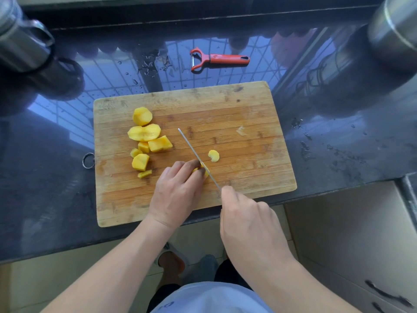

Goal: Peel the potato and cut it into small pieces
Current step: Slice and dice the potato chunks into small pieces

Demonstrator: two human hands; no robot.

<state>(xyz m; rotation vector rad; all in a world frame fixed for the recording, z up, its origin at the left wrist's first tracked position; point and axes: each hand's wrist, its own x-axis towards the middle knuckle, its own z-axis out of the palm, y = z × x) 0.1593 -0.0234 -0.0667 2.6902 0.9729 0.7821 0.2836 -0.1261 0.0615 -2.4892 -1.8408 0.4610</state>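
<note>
With my left hand (178, 190) curled tight over the last potato piece (204, 170) mid-board and my right hand (246, 222) wrapped round the knife (196, 155), I judge the blade, touching those fingertips, could nick them if the small piece rolls.

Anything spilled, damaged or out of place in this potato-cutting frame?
Only small things. Water droplets are spattered on the dark counter beside the red peeler. The cutting board lies slightly askew and its near edge overhangs the counter. The cut potato pieces all sit on the board.
</note>
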